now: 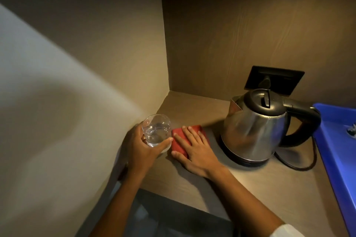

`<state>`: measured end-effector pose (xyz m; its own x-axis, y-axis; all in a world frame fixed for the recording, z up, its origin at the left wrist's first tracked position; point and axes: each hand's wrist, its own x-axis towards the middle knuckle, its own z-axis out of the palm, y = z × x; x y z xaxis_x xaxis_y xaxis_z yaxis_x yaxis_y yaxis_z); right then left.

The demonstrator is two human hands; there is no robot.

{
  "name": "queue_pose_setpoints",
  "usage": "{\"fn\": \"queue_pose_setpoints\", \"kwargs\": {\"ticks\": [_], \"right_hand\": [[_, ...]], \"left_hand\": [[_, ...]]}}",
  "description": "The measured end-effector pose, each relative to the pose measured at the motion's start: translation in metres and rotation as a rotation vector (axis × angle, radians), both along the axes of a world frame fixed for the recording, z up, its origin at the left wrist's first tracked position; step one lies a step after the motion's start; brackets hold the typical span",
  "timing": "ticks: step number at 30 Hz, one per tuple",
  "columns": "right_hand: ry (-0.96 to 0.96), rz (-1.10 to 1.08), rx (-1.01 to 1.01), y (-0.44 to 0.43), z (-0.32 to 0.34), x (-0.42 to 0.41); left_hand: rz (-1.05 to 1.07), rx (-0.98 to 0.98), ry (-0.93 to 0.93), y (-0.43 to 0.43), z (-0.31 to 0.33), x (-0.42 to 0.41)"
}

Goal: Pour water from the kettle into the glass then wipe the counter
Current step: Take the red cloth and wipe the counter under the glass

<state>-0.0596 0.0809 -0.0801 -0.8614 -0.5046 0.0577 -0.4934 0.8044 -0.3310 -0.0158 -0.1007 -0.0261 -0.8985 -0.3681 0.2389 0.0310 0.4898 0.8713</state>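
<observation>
My left hand (pixel 139 149) grips a clear glass (pixel 157 130) holding water, at the left end of the counter (pixel 250 188) beside the side wall. Whether the glass touches the counter I cannot tell. My right hand (pixel 194 148) lies flat, fingers spread, on a folded red cloth (pixel 179 140) on the counter just right of the glass. A steel kettle (pixel 254 127) with a black lid and handle stands upright on its base to the right of the cloth, lid closed, spout pointing left.
A black wall socket (pixel 277 79) sits behind the kettle, and the kettle's cord (pixel 300 165) loops on the counter to its right. A blue tray (pixel 339 140) fills the right edge. Wooden walls close the niche at left and back.
</observation>
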Motion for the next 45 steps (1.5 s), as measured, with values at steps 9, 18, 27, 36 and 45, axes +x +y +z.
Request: {"fn": "queue_pose_setpoints", "kwargs": {"ticks": [9, 18, 27, 36, 45], "right_hand": [[-0.024, 0.05, -0.019, 0.078, 0.005, 0.095], [-0.003, -0.404, -0.079, 0.122, 0.033, 0.135], [-0.438, -0.624, -0.172, 0.163, 0.064, 0.091], [-0.564, -0.538, -1.006, 0.163, 0.076, 0.127], [0.1, -1.008, -0.874, 0.294, 0.118, 0.16]], "left_hand": [[-0.078, 0.033, -0.002, 0.036, -0.017, -0.003], [-0.231, 0.134, -0.038, 0.07, -0.032, -0.003], [-0.031, -0.143, 0.149, 0.072, -0.016, 0.026], [-0.507, -0.003, -0.149, 0.144, 0.004, 0.068], [-0.946, 0.028, -0.095, 0.31, 0.045, 0.046]]}}
